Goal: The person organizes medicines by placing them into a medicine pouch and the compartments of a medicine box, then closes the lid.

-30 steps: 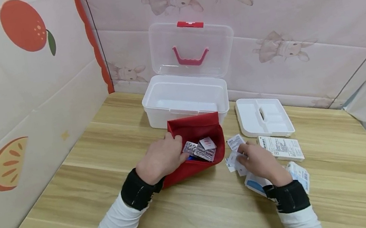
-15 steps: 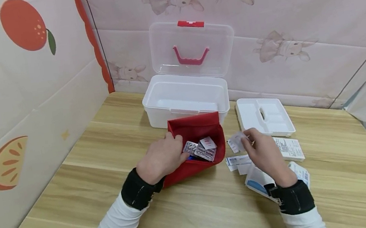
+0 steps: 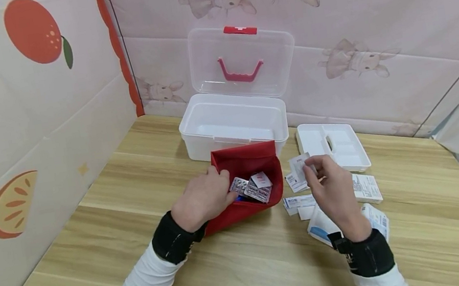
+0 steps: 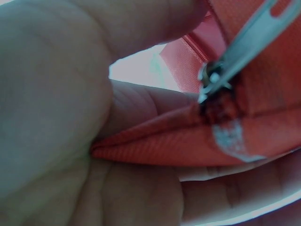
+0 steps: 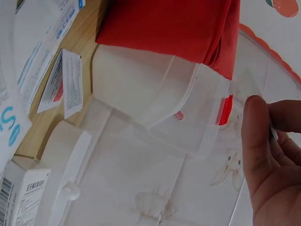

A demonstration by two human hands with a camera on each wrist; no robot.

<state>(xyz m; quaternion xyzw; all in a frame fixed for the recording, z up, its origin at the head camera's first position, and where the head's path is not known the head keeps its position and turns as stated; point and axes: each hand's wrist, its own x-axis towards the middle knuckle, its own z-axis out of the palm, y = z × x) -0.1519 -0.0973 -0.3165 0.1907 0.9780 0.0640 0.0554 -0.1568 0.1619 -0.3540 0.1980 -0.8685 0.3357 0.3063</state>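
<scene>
My left hand (image 3: 202, 199) grips the left edge of a red zip pouch (image 3: 237, 214), which stands with its mouth agape. Foil blister packs (image 3: 259, 193) and a small white packet (image 3: 261, 180) lie inside it. The left wrist view shows the pouch's metal zip pull (image 4: 249, 44) beside my fingers, with the fabric corner between thumb and fingers. To the right of the pouch, my right hand (image 3: 335, 191) pinches a small translucent packet (image 3: 298, 163) between thumb and forefinger, raised over another printed packet (image 3: 295, 183) on the table. My right fingers partly hide the held packet.
Behind the pouch stands a white box (image 3: 232, 118) with its clear lid (image 3: 240, 45) raised. A white divided tray (image 3: 358, 159) lies at the right. Nearer are a printed carton (image 3: 367, 187), a blue-and-white pack (image 3: 320, 228) and a flat printed strip (image 3: 299, 201).
My right hand has picked the translucent packet off the small pile and lifted it slightly, uncovering the printed strip below. The left hand and pouch have stayed put.
</scene>
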